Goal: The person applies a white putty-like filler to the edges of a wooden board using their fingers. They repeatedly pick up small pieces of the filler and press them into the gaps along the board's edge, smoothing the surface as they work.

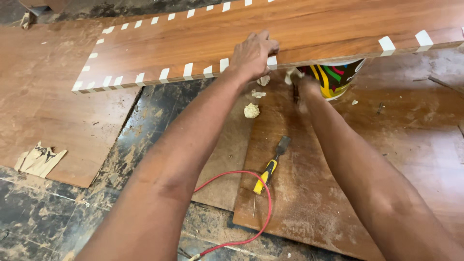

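Note:
A long brown laminated board (299, 24) lies across the top, with short white tape strips along its edges. My left hand (251, 55) rests palm-down on the board's near edge, fingers curled over it. My right hand (303, 88) reaches under that edge beside a colourful striped bucket (336, 77); its fingers are mostly hidden, so what it holds cannot be made out. Small lumps of pale putty (251, 110) lie on the sheet below the hands.
A yellow-handled chisel (270, 166) lies on a plywood sheet (309, 203) by a looping red wire (263, 212). Another plywood sheet (43, 111) covers the left, with torn paper scraps (38, 159). Dark dusty floor (48, 217) shows between.

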